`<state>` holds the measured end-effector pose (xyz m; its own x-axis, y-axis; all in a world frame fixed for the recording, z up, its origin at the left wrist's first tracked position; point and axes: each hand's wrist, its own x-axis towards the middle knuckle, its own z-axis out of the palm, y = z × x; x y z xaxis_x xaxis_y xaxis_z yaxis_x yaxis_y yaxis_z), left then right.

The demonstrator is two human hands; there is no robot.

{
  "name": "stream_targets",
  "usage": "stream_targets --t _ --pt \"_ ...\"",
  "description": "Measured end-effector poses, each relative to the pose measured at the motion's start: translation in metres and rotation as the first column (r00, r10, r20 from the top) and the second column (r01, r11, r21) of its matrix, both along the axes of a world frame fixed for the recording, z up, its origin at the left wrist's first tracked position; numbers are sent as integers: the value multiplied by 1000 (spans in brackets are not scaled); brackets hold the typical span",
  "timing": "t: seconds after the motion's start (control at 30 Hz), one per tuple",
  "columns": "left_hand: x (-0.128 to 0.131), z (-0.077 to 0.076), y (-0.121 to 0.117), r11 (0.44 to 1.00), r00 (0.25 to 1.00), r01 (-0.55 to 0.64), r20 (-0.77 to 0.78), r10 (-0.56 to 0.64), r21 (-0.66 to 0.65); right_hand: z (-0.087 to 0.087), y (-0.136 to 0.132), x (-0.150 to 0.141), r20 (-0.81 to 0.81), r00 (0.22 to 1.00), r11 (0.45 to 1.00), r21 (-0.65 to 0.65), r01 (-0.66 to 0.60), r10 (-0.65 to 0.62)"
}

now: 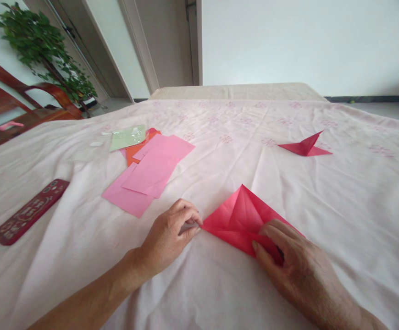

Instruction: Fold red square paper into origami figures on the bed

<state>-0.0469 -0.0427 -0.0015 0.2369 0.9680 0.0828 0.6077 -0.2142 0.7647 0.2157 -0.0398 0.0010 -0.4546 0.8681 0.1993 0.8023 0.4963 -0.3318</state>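
A red folded paper [242, 215] lies on the pink cloth-covered table [220, 284] just ahead of me. My left hand [172, 233] has its fingers curled and pinches the paper's left tip. My right hand [289, 261] rests on the paper's lower right part, fingers bent and pressing a fold down. A second red folded paper [304, 146] with a raised point sits farther away to the right, apart from both hands.
Loose pink sheets [149, 176], an orange sheet [134, 151] and a pale green packet [128, 137] lie at the left centre. A dark red flat ruler-like piece [30, 211] lies near the left edge. A wooden chair [17, 101] and a leafy plant [44, 46] stand beyond the table.
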Motion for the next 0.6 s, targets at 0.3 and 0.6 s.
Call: stream_targets --t 0.3,0.6 --pt "2 -1 1 999 999 -29 -39 30 28 0 0 0 -10 1000 1000 -2 4 -4" --pt "5 -2 1 997 998 -20 -64 25 75 -1 0 0 21 999 999 -34 36 -35"
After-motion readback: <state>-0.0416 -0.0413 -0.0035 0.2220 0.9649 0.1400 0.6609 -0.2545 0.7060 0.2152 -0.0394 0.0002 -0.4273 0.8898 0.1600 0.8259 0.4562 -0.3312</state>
